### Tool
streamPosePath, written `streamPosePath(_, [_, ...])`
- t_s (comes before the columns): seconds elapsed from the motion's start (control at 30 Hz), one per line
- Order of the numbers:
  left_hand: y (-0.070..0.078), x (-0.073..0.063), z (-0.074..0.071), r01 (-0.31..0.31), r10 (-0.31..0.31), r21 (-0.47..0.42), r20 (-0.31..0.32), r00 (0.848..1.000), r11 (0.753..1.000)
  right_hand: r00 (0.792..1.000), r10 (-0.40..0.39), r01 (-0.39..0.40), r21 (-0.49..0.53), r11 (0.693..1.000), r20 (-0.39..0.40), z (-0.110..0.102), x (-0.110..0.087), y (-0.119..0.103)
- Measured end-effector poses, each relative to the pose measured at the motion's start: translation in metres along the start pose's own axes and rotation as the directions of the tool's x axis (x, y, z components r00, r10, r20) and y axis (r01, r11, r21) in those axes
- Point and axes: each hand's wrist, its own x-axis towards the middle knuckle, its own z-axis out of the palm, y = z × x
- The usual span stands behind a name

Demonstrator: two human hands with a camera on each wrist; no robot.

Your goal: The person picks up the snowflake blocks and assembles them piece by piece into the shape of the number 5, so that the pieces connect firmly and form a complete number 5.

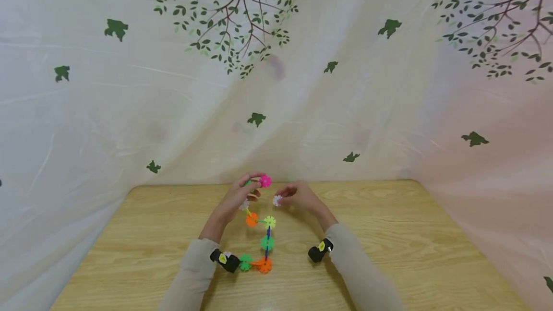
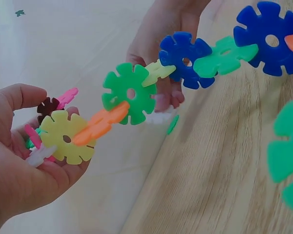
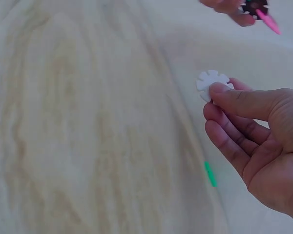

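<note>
My left hand point(image 1: 233, 199) holds one end of a chain of notched plastic snowflake discs. A pink disc point(image 1: 265, 181) sticks out past its fingertips, and a dark brown disc point(image 2: 48, 108) lies by the thumb. From that hand the chain runs through a yellow disc point(image 2: 56, 127), an orange one point(image 2: 105, 122), a green one point(image 2: 122, 85) and blue ones point(image 2: 267, 24). Between thumb and fingers my right hand point(image 1: 304, 198) pinches a loose white snowflake disc point(image 3: 203, 82). The white disc is apart from the pink end, to its lower right in the head view.
The chain's other part bends toward the person over the wooden table point(image 1: 389, 253), ending near a green disc point(image 1: 245, 263) by the left wrist camera point(image 1: 226, 260). A pale curtain point(image 1: 302, 124) with printed leaves hangs behind the table's far edge.
</note>
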Motion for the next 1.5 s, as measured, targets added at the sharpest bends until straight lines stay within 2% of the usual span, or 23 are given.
streamPosePath(0.37, [0.002,0.003,0.000,-0.008,0.008,0.006,0.016,1.000,1.000,0.988,-0.036,0.061,0.161,0.985,-0.151,-0.018,-0.006,-0.024])
streamPosePath(0.57, [0.003,0.003,-0.001,-0.018,0.018,0.011,0.029,0.999,1.000,0.975,-0.074,0.115,0.191,0.975,-0.210,-0.024,-0.005,-0.034])
streamPosePath(0.97, [0.004,0.003,0.000,-0.015,0.015,0.003,0.027,1.000,1.000,0.967,-0.108,0.153,0.188,0.970,-0.230,-0.021,-0.011,-0.054])
streamPosePath(1.5, [0.004,0.001,0.007,-0.021,0.022,-0.022,0.033,0.999,1.000,0.955,-0.155,0.195,0.138,0.971,-0.253,-0.010,-0.010,-0.054])
